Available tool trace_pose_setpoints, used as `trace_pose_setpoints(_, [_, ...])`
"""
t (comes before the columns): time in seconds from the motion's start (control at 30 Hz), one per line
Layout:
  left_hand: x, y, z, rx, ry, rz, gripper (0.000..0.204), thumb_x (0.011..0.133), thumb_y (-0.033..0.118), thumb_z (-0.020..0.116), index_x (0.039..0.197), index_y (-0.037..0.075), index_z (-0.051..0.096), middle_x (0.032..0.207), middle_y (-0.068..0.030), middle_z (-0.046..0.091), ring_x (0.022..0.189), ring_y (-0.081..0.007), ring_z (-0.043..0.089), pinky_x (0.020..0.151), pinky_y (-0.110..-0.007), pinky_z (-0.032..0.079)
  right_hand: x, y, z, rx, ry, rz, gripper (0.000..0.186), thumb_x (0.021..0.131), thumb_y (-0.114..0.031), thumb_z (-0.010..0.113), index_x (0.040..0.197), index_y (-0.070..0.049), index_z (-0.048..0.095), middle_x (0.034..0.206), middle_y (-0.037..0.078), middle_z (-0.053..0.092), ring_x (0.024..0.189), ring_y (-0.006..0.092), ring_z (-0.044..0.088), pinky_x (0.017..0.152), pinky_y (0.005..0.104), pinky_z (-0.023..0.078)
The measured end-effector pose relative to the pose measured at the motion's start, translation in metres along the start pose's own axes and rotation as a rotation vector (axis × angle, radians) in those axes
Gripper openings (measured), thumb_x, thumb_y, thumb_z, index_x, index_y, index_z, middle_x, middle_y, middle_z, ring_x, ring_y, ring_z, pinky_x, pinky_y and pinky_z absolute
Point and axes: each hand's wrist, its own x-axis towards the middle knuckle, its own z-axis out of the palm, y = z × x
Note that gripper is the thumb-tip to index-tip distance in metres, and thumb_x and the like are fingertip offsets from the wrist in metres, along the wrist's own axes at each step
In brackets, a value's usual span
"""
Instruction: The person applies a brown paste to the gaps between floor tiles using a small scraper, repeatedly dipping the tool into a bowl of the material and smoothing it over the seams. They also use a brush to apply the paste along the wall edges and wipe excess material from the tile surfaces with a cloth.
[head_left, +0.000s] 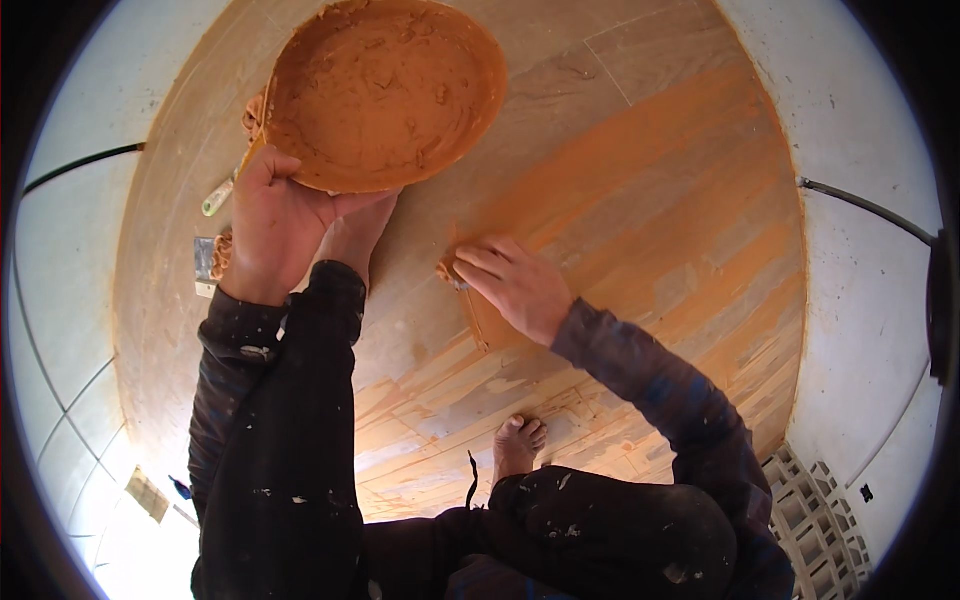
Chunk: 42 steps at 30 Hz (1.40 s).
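Observation:
My left hand (280,215) supports a round basin (480,85) of wet orange-brown grout, its thumb at the near rim and the other fingers mostly hidden underneath. The basin is raised over the floor at the upper left. Lower and to the right, my right hand (515,285) is closed around a flat, grout-smeared spreader (478,325). Its thin edge meets the floor; the rest is mostly covered by the hand. Orange-brown streaks (640,140) spread over the wood-look tile floor (420,270) right of this hand.
Left of my left arm lie a flat scraper (204,258), a brown lump (221,254) and a tool with a pale green handle (217,197). White walls (850,270) border the floor on both sides. Openwork blocks (815,510) stand at lower right. My bare foot (518,443) rests below the spreader.

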Motion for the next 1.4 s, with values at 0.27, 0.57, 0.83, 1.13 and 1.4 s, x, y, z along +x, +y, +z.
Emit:
trace_pose_setpoints(0.27, [-0.004,0.0,-0.005,-0.023,0.02,0.013,0.057,0.098,0.019,0.031,0.149,-0.007,0.029,0.152,-0.0276,0.041,0.136,-0.0457,0.048,0.113,-0.062,0.044,-0.104,-0.017,-0.004,-0.113,-0.287,-0.041,0.042,0.084,-0.012,0.066,0.125,-0.002,0.062,0.126,0.009,0.062,0.122,0.0284,0.053,0.105,0.0409,0.047])
trace_pose_setpoints(0.57, [0.0,-0.005,-0.007,-0.023,-0.036,-0.008,0.057,0.097,0.018,0.032,0.149,-0.006,0.031,0.151,-0.0265,0.043,0.135,-0.0448,0.049,0.112,-0.06,0.045,0.004,0.02,-0.022,-0.067,0.051,0.123,0.043,0.084,-0.006,0.063,0.127,-0.002,0.061,0.125,0.011,0.062,0.119,0.0322,0.054,0.101,0.0416,0.048])
trace_pose_setpoints(0.83, [-0.007,-0.001,-0.003,-0.005,0.035,-0.006,0.056,0.098,0.017,0.03,0.148,-0.006,0.031,0.151,-0.0266,0.043,0.135,-0.0451,0.049,0.112,-0.06,0.045,-0.103,-0.02,0.008,-0.126,-0.174,-0.027,0.038,0.089,-0.011,0.062,0.126,-0.003,0.062,0.127,0.013,0.061,0.12,0.0306,0.054,0.102,0.0421,0.047])
trace_pose_setpoints(1.13, [0.003,-0.005,-0.001,-0.022,-0.042,0.004,0.057,0.098,0.018,0.031,0.149,-0.006,0.03,0.152,-0.0274,0.042,0.136,-0.0462,0.048,0.112,-0.061,0.045,-0.007,-0.023,0.022,-0.051,-0.038,-0.034,0.041,0.087,-0.014,0.064,0.126,-0.004,0.062,0.115,0.009,0.062,0.115,0.0265,0.055,0.098,0.039,0.047])
trace_pose_setpoints(1.4, [0.017,-0.021,-0.042,-0.062,0.068,0.011,0.059,0.095,0.02,0.036,0.15,-0.001,0.032,0.153,-0.0242,0.042,0.136,-0.0444,0.048,0.109,-0.064,0.045,-0.109,-0.025,0.013,0.162,-0.245,0.098,0.036,0.09,-0.013,0.065,0.125,-0.004,0.063,0.111,0.012,0.063,0.112,0.0299,0.057,0.095,0.0404,0.048])
